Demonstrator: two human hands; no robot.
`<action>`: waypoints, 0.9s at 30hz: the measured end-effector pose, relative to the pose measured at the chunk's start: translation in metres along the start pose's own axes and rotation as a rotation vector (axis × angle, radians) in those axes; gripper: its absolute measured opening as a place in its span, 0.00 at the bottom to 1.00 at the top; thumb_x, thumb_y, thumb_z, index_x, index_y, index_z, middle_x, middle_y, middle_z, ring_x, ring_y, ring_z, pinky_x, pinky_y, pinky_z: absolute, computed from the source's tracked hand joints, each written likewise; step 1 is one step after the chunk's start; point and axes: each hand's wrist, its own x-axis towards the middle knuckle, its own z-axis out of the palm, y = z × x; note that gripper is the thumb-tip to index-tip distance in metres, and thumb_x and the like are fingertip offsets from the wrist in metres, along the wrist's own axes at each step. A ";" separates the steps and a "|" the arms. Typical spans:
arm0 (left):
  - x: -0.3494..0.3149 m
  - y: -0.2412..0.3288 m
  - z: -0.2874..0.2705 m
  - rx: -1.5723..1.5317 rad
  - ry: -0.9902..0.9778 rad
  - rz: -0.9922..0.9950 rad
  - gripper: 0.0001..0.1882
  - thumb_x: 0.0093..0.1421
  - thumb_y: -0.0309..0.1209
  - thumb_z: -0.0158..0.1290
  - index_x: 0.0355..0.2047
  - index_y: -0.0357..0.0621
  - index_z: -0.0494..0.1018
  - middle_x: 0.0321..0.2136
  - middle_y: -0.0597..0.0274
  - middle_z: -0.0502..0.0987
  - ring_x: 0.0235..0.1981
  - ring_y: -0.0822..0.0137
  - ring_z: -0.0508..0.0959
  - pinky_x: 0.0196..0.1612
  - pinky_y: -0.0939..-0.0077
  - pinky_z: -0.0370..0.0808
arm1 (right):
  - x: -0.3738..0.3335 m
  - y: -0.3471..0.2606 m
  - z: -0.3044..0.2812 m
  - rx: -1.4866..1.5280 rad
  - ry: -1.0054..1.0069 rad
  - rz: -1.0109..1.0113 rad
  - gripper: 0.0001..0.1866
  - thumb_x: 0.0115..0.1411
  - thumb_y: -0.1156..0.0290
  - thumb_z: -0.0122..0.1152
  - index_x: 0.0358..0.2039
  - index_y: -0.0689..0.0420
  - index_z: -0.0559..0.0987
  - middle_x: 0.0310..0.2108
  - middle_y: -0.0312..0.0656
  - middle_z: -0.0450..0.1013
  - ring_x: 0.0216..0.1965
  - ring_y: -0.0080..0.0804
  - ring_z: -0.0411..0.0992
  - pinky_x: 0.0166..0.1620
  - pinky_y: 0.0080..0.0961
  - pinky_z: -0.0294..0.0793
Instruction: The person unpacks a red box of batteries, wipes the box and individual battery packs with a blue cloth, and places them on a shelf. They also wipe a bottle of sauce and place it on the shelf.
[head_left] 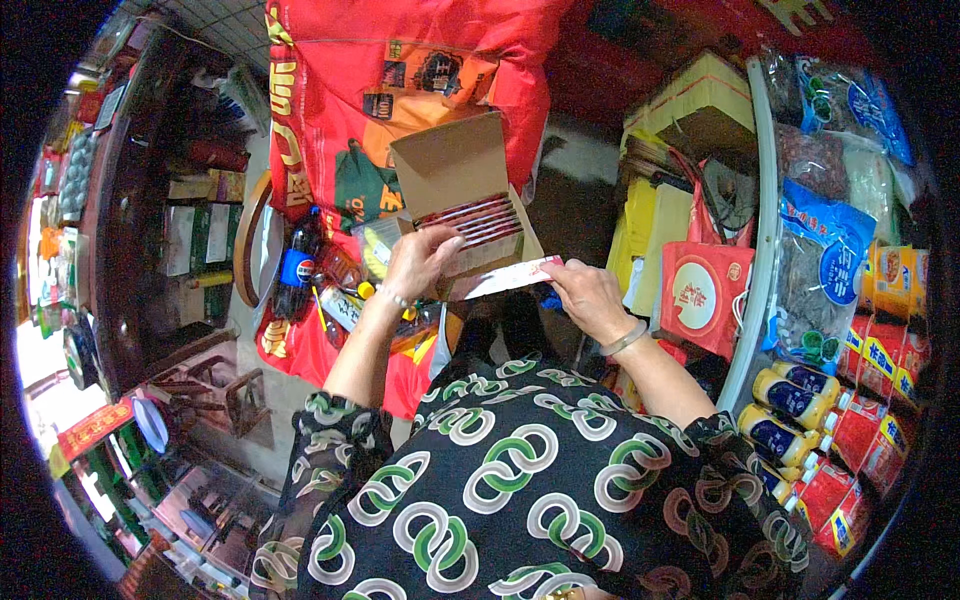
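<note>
An opened brown cardboard box (450,160), its lid raised, sits in front of me. Several slim dark red and white packets (478,220) stand in a row inside it. My left hand (420,262) is at the box's left side, fingers bent together by the packets' near end; what they pinch, if anything, is hidden. My right hand (592,300), with a bangle at its wrist, pinches the right end of a flat white strip with pinkish print (505,279). This strip lies along the box's near edge; whether it is part of the box I cannot tell.
Under and behind the box is a red printed covering (330,110). A dark cola bottle (297,265) and other bottles stand left of the box. At right are a red carrier bag (703,290), yellow paper stacks (700,95) and a shelf edge (765,220) with packaged goods.
</note>
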 end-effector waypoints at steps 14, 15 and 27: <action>0.041 -0.027 0.042 1.067 -0.410 0.168 0.08 0.44 0.29 0.46 0.24 0.46 0.73 0.24 0.55 0.75 0.30 0.57 0.75 0.30 0.64 0.73 | 0.011 -0.006 0.028 0.001 0.028 -0.022 0.09 0.52 0.69 0.47 0.33 0.53 0.74 0.22 0.44 0.70 0.21 0.39 0.71 0.23 0.33 0.70; 0.040 -0.023 0.043 1.086 -0.423 0.160 0.08 0.44 0.29 0.45 0.24 0.45 0.73 0.24 0.55 0.75 0.30 0.58 0.75 0.30 0.64 0.73 | 0.010 -0.008 0.027 0.003 0.020 -0.029 0.09 0.52 0.69 0.46 0.33 0.53 0.74 0.23 0.45 0.70 0.21 0.39 0.71 0.23 0.34 0.70; 0.030 -0.002 0.036 0.991 -0.439 0.243 0.18 0.50 0.46 0.47 0.25 0.42 0.70 0.21 0.54 0.75 0.28 0.58 0.76 0.30 0.67 0.72 | 0.007 0.005 0.050 -0.111 -0.048 0.035 0.09 0.51 0.73 0.44 0.30 0.59 0.73 0.20 0.45 0.70 0.20 0.38 0.71 0.22 0.33 0.70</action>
